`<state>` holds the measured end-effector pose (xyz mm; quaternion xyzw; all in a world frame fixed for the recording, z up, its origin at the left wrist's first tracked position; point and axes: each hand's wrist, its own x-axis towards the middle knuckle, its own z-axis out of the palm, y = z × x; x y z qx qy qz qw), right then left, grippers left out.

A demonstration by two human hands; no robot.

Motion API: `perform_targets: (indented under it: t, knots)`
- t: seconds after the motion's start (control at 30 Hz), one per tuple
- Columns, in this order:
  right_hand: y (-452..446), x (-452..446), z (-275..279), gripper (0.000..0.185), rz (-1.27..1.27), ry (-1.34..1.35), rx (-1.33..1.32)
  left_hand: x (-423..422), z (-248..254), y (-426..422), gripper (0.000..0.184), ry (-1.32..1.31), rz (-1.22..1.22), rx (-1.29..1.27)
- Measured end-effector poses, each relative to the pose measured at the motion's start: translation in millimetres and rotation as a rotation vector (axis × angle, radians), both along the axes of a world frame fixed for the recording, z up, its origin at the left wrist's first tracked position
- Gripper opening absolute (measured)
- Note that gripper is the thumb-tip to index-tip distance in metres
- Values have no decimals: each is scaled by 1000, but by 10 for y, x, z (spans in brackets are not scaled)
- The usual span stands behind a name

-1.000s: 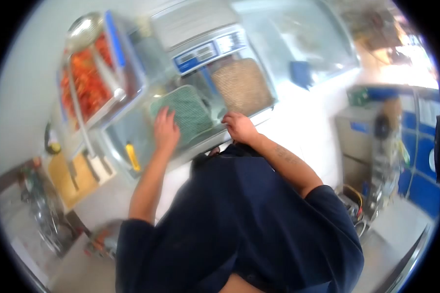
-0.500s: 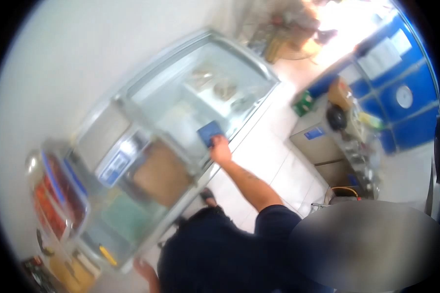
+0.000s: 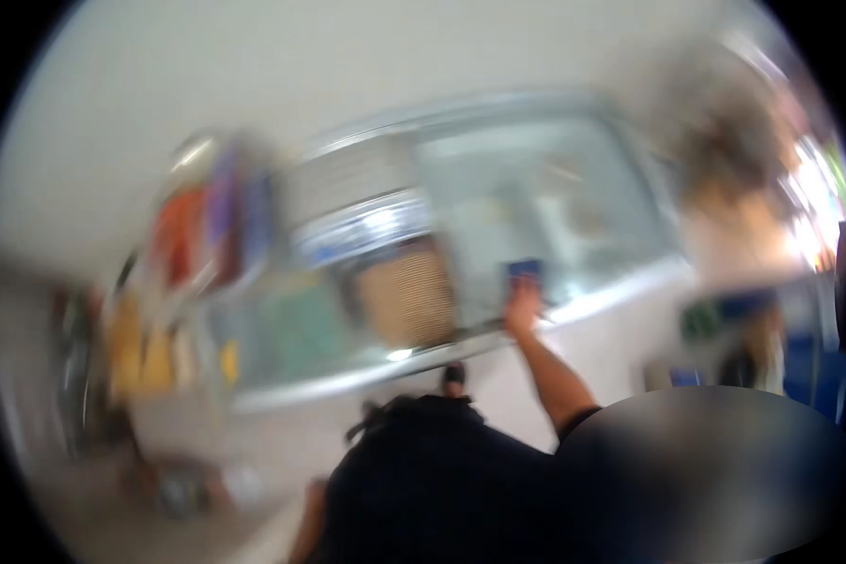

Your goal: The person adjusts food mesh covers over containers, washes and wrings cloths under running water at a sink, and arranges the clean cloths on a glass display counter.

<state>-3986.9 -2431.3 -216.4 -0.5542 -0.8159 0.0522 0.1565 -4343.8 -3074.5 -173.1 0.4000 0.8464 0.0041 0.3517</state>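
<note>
My right hand (image 3: 524, 306) reaches out over the glass top of a chest freezer (image 3: 484, 230), near its front edge. Its fingers are closed on a flat dark-blue rectangular pad (image 3: 524, 271), whose exact kind is too blurred to tell. The pad lies against the glass or just over it. Through the glass, pale blurred contents show. Low in the view, beside my dark shirt, a smeared part of my left arm or hand (image 3: 308, 520) appears; its fingers cannot be made out.
On the freezer's left part stand a scale (image 3: 367, 226), a brown ridged board (image 3: 407, 296), a green sheet (image 3: 303, 320) and a yellow item (image 3: 229, 361). Bags with red contents (image 3: 183, 235) are at the back left. A blurred fan-like shape (image 3: 733, 132) stands at the right.
The view has turned, so the freezer now lies more level and farther right. My right hand still holds the blue pad near the front edge. My left hand has become less visible.
</note>
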Motion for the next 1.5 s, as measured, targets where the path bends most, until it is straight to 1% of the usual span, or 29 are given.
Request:
perform_targets:
  t: [0.03, 0.07, 0.1, 0.13, 0.17, 0.23, 0.3, 0.33, 0.37, 0.4, 0.43, 0.47, 0.5, 0.57, 0.67, 0.73, 0.83, 0.87, 0.9, 0.93, 1.03, 1.07, 1.13, 1.2, 1.3, 1.4, 1.43, 1.47, 1.5]
  knots:
    - [-3, 19, -110, 58, 65, -4, 31, 106, -61, -153, 20, 64, -71, 31]
    - [-35, 46, -200, 59, 131, -9, 68, 232, -116, -308, 19, 102, -56, 68]
    - [-89, 54, -296, 61, 187, -16, 97, 332, -143, -443, 19, 40, 168, 105]
    - [-111, 147, -416, 63, 225, -31, 144, 316, -218, -373, 21, -186, 662, 245]
    - [-277, 172, -43, 68, 152, -129, -15, 332, -168, -360, 27, -380, 1023, 326]
    - [-471, 301, -18, 69, 110, -169, -32, 341, -343, -706, 28, -337, 1061, 357]
    - [-434, 87, 179, 68, 66, -309, -167, 335, -584, -1297, 26, -454, 1191, 340]
    - [-191, 234, 61, 60, 75, -365, -257, 427, -617, -1512, 23, -488, 1251, 291]
    - [-33, 172, 152, 47, 22, -354, -364, 523, -892, -2055, 20, -106, 579, 425]
    - [162, 115, 199, 43, -57, -412, -370, 582, -758, -2245, 17, 46, 381, 160]
    - [198, 1, 260, 40, -133, -466, -373, 665, -859, -2532, 14, -114, 556, 73]
    - [-17, -239, 489, 38, -178, -305, -282, 692, -816, -2728, 15, -244, 736, -26]
    - [-312, -608, 728, 36, -225, -138, -184, 830, -787, -2967, 16, 13, 441, -235]
    - [-958, -1418, 946, 34, -217, 42, -187, 973, -639, -3444, 17, 18, 533, -124]
    - [-2060, -2463, 941, 23, 89, 245, -200, 1033, -370, -3823, 27, -15, 581, 101]
    - [-2835, -3101, 864, 17, 326, 289, -297, 964, -411, -4016, 33, 3, 567, 229]
    - [-3811, -3906, 1032, 12, 712, 194, -453, 625, -610, -4130, 35, 3, 582, 36]
    - [-4004, -4119, 964, 13, 898, 232, -412, 467, -664, -4179, 34, -12, 566, 157]
    - [-4188, -4352, 1063, 12, 997, 189, -464, 283, -760, -4172, 34, -8, 552, 162]
    - [-4328, -4606, 1076, 11, 1061, 186, -487, 123, -833, -4163, 33, -46, 665, 147]
    - [-4567, -5324, 906, 15, 1099, 170, -589, -354, -877, -4060, 30, -117, 990, 119]
    - [-4641, -5551, 851, 15, 1092, 171, -601, -526, -853, -4034, 29, -126, 1056, 125]
    - [-4782, -6121, 797, 18, 948, 140, -800, -884, -794, -4059, 27, -130, 1142, 143]
    - [-4911, -6660, 872, 19, 970, 152, -792, -1204, -671, -4140, 26, -133, 1199, 145]
    - [-5134, -7012, 943, 21, 1008, 148, -730, -1609, -615, -4301, 23, -149, 1154, 124]
    - [-5195, -7130, 927, 22, 1013, 137, -751, -2053, -562, -4579, 21, -138, 968, 67]
    - [-5186, -7057, 691, 22, 954, 128, -811, -2163, -558, -4688, 20, -132, 872, 46]
    - [-5168, -7011, 438, 22, 952, 133, -770, -2307, -537, -4815, 19, -127, 771, 32]
    - [-5125, -6886, 405, 24, 931, 35, -707, -2426, -559, -4933, 19, -123, 690, 25]
